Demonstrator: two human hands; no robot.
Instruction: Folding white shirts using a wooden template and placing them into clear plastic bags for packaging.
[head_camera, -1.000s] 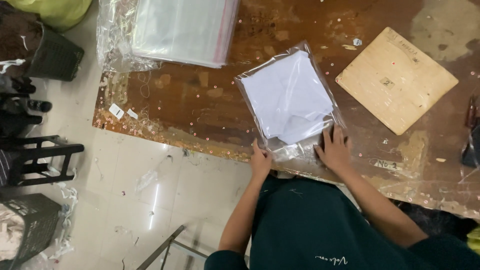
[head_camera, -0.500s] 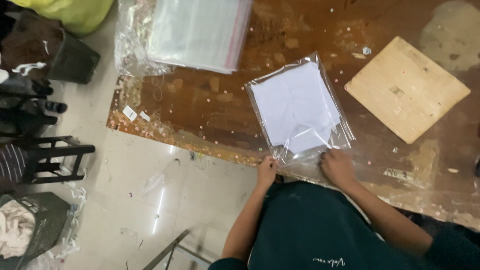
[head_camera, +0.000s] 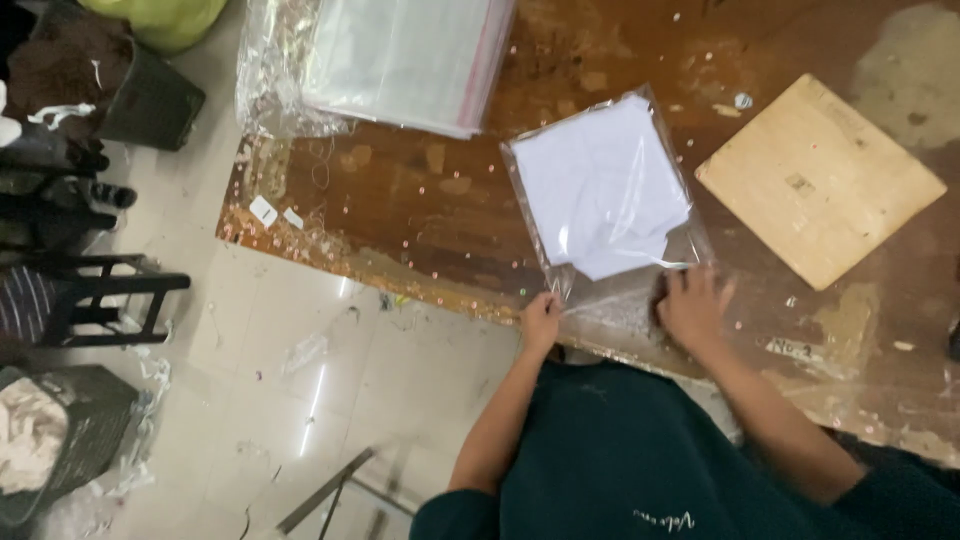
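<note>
We pinch the near edge of the clear bag (head_camera: 610, 195) with our left hand (head_camera: 541, 320), while our right hand (head_camera: 690, 305) presses flat beside it, steadying the folded white cloth (head_camera: 600, 185) inside on the table (head_camera: 420, 190).

the clear plastic bag (head_camera: 608, 195) is thin, glossy film that catches light in streaks; the folded white cloth (head_camera: 600, 180) inside looks soft and matt. the left hand (head_camera: 541, 320) pinches the film's near corner, and the right hand (head_camera: 692, 305) lies on its crinkled near edge. the wooden table (head_camera: 420, 190) is dark brown, worn and blotchy, rough at its near-left edge and speckled with small bits. to the right lies a pale square board (head_camera: 820, 178), matt, like plywood or cardboard. far left, a stack of clear plastic bags (head_camera: 400, 60) shines smoothly. the tiled floor (head_camera: 300, 380) is pale and glossy.
</note>
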